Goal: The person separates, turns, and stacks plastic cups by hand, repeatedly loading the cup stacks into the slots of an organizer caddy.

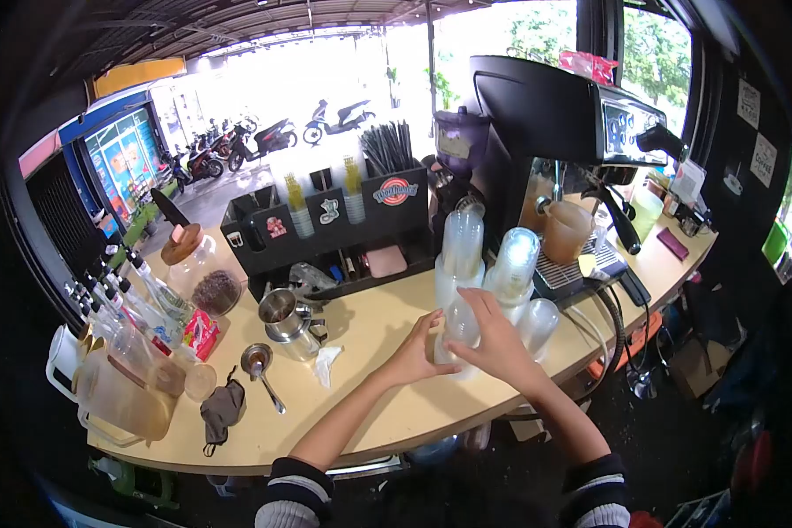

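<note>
My left hand (416, 350) curves round the left side of a stack of clear plastic cups (462, 324) on the counter. From the right, my right hand (495, 336) wraps the same stack, its fingers near the top and its thumb in front. Both hands cover the lower part of the stack. Just behind stands a taller stack of clear cups (463, 242). To its right are another stack of clear cups (516, 257) and a shorter group of clear plastic pieces (539, 326), beside my right hand.
An espresso machine (563, 110) stands at the back right, with a brown jug (568, 231) on its tray. A black organizer (326, 224) holds cups and straws. Left are a metal pitcher (292, 327), a scoop (257, 359), a dark cloth mask (223, 407) and pitchers (119, 400).
</note>
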Available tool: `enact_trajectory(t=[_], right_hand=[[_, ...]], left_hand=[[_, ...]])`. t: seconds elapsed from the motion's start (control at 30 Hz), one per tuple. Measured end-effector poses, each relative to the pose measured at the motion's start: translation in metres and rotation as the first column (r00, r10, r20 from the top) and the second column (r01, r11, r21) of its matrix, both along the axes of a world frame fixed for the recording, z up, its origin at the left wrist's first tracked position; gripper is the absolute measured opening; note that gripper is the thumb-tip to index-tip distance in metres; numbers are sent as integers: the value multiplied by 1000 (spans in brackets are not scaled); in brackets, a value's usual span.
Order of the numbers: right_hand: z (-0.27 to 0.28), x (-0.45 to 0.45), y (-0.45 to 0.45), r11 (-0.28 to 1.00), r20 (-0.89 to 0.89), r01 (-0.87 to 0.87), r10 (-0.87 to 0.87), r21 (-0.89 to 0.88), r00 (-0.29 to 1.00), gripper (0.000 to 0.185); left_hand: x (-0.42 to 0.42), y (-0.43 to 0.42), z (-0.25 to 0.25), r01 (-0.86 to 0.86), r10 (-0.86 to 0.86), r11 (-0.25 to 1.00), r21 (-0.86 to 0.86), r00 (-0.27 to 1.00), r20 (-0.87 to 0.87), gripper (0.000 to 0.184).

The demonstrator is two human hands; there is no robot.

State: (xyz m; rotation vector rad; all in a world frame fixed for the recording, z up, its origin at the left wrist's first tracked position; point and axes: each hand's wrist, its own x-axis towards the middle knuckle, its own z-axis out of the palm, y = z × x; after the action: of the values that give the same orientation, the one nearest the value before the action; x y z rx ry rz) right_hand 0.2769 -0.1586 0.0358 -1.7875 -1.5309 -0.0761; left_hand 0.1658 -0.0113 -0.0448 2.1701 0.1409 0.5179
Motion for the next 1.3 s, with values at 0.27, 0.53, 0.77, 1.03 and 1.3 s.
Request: enact_trajectory(t=[0.27,0.53,0.77,1.03,1.3], right_hand=[[-5,7,21,978,-188,-18,58,208,981,73],[-36,-5,57,942,-692,-166,328,292,642,115],[-37,-31,76,926,-674,-253,378,282,635,116],[-38,-45,80,925,-647,-230,376,301,663,112],[-38,-43,78,921,-650,-221,384,321,656,110]], left_hand=[[-14,-4,3,13,26,961,-276,990,137,102],[-35,5,34,-255,330,899,-357,930,165,89],[-54,5,50,-479,463,877,27,860,216,96],[-61,9,32,-487,485,871,-66,833,264,93],[-62,1,37,-551,527,834,-8,794,305,93]])
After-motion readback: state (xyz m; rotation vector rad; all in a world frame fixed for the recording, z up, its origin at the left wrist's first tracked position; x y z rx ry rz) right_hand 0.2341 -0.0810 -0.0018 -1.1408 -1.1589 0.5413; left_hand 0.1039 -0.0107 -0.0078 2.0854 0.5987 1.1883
